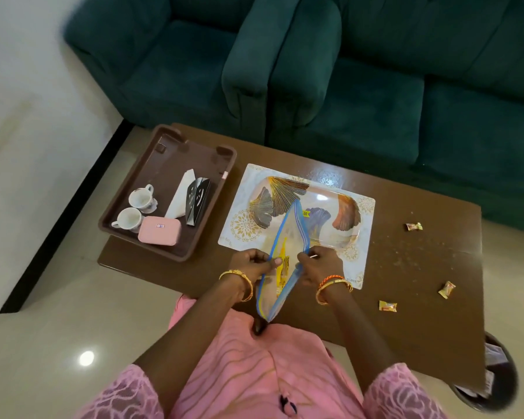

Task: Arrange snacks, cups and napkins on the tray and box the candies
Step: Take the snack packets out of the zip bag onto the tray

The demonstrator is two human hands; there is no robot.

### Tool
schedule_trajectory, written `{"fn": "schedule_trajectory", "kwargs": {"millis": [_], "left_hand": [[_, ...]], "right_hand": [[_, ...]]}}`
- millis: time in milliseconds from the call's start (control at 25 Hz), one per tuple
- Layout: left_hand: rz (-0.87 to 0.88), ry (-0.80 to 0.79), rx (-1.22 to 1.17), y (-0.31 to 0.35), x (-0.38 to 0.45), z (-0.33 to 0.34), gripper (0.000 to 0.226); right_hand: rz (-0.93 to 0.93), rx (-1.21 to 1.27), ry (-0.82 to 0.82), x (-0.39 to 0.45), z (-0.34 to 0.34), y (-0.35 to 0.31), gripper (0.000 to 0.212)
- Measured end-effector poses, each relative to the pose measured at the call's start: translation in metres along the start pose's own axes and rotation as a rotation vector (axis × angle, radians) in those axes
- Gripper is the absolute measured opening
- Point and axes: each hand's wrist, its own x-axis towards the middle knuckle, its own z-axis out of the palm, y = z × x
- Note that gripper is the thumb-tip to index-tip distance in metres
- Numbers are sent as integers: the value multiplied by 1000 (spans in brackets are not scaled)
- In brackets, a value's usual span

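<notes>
Even, soft overhead lighting; glare spots seen on the floor (86,357) and table (327,176). Edges bowed by wide-angle distortion, corners slightly blurred.

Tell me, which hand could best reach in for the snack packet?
Probably the right hand: it pinches the bag lightly at its rim, beside the yellow packet, while the left hand grips firmly.

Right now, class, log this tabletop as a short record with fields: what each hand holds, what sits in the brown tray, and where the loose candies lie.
left hand: grip on one side of the zip bag mouth
right hand: grip on the other side, the mouth pulled apart
zip bag contents: a yellow packet
brown tray: two cups, napkin holder, pink box, lid shut
patterned tray: bare, partly under the bag
loose candies: three, on the table to the right
</notes>
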Motion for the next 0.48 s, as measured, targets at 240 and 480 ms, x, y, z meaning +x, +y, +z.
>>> {"fn": "schedule_trajectory", "kwargs": {"millis": [240, 480], "left_hand": [[431, 531, 475, 4, -7, -41, 16], [433, 458, 458, -7, -11, -55, 16]], "right_hand": [[-28, -196, 271, -18, -17, 18, 17], [10, -256, 213, -40, -14, 18, 22]]}}
